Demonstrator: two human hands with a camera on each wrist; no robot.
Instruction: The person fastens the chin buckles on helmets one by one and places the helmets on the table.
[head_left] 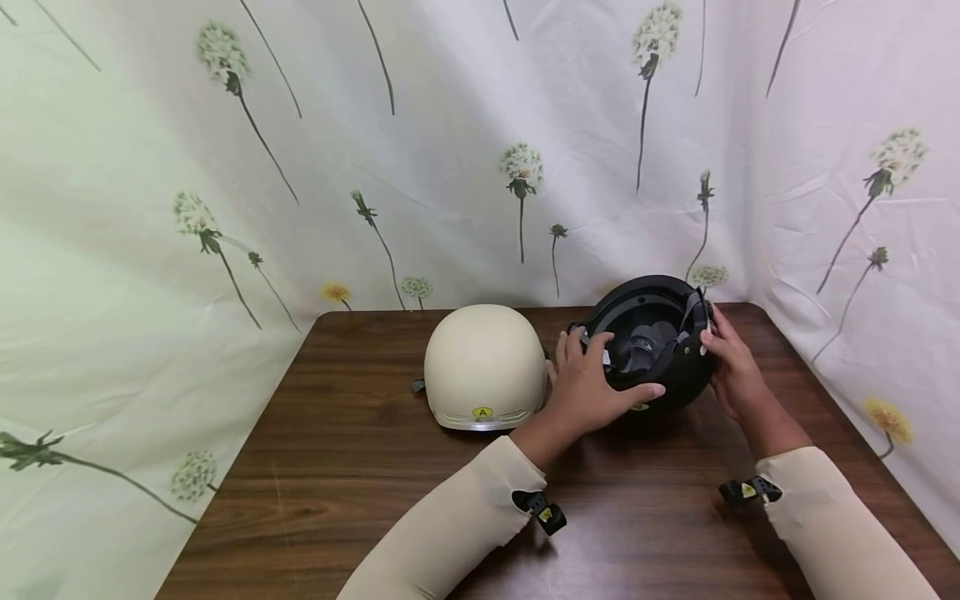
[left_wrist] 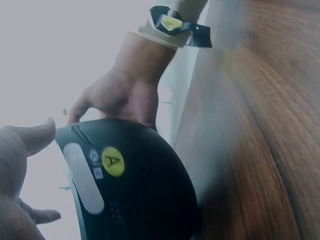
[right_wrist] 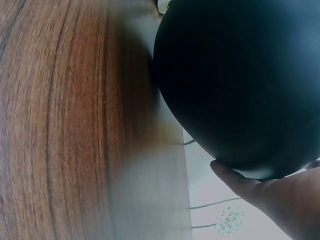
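A black helmet [head_left: 678, 379] is tipped over on the right of the table, its padded inside facing up towards me. My right hand [head_left: 738, 367] grips its right rim, thumb on the edge and fingers along the outer shell. At its near left side is my left hand [head_left: 588, 387], fingers spread and thumb stretched out over the front rim; whether it touches the rim I cannot tell. The left wrist view shows a round yellow "A" sticker [left_wrist: 113, 161] on the black shell. Close by on the left, a cream helmet [head_left: 486, 362] sits dome up.
The brown wooden table [head_left: 337, 500] backs onto a white cloth [head_left: 450, 125] printed with dandelions, which also hangs along both sides. A dark strap end [head_left: 418, 386] pokes out from the cream helmet's left side. Both wrists carry black camera bands.
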